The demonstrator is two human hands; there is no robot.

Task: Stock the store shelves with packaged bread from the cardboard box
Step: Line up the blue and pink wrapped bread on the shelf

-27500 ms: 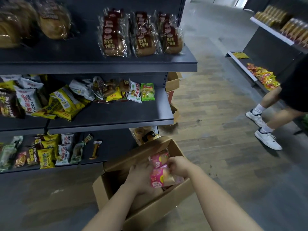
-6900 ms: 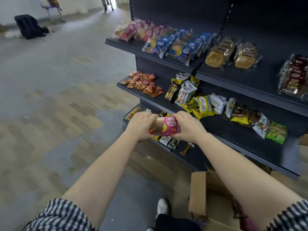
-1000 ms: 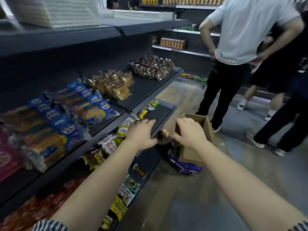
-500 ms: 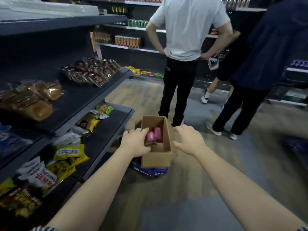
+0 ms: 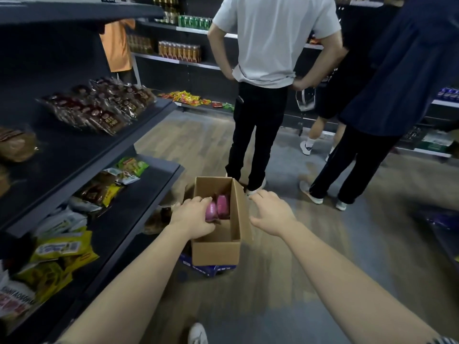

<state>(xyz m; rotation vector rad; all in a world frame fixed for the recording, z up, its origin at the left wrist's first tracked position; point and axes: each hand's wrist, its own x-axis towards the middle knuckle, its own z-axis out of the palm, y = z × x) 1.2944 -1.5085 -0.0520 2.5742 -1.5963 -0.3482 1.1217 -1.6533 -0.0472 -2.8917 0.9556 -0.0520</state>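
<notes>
An open cardboard box (image 5: 215,252) stands on the floor beside the shelf end. Two pink bread packs (image 5: 221,206) stand upright inside it. My left hand (image 5: 192,217) reaches over the box's left rim; its fingers curl over the top of the left pink pack and its thumb lies under it. My right hand (image 5: 272,214) hovers with spread fingers just right of the box's side flap (image 5: 242,209), holding nothing. The dark shelf (image 5: 74,155) on my left carries brown bread packs (image 5: 99,108).
The lower shelf (image 5: 139,202) holds yellow and green snack bags. A blue bag (image 5: 211,269) lies under the box. A person in a white shirt (image 5: 270,45) stands right behind the box, and others (image 5: 407,70) stand to the right. My shoe (image 5: 197,333) is near the bottom edge.
Both hands have dropped toward the box. My left hand went from above the rim into the box and closed around the left pink pack. My right hand stayed outside the flap.
</notes>
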